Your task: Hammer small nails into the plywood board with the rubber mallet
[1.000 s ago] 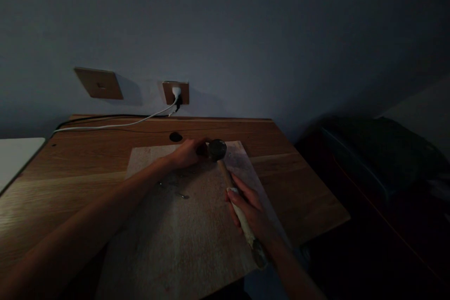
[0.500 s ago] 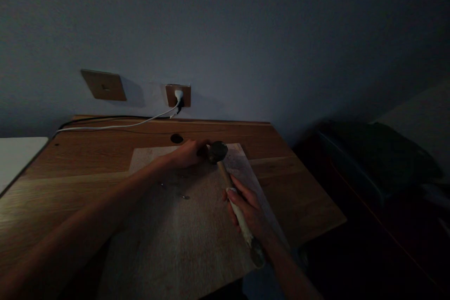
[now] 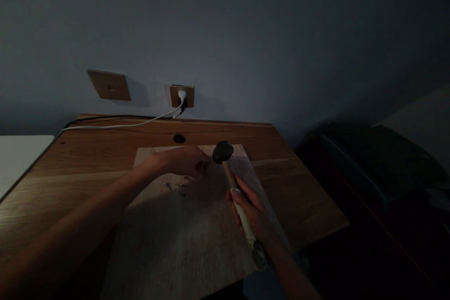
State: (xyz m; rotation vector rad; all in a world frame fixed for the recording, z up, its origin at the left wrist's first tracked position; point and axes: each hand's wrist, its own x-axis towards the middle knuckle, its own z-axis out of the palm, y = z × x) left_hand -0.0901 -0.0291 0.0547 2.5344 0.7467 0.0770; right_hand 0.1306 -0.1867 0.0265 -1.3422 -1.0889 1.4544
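Note:
In my right hand [image 3: 251, 208] is a hammer [image 3: 242, 213], gripped around its handle, which is partly covered in something pale. The dark head of the hammer is raised over the far part of a pale board [image 3: 176, 239]. Just left of the head, my left hand [image 3: 186, 160] is closed low over the board with curled fingers. Whatever its fingertips pinch is too dark and small to make out. A few thin shiny metal pieces, nail-like [image 3: 180, 184], lie on the board below my left hand.
The board rests on a wooden table [image 3: 291, 178] against a wall. A socket [image 3: 190, 96] holds plugs with a white cable [image 3: 116, 126] and a black one. A round dark hole [image 3: 179, 138] is behind the board. A white surface [image 3: 24, 154] lies left.
My left hand has come slightly nearer to me and turned, its fingers now curled downward. The hammer stays raised in my right hand. The whole view has shifted a little.

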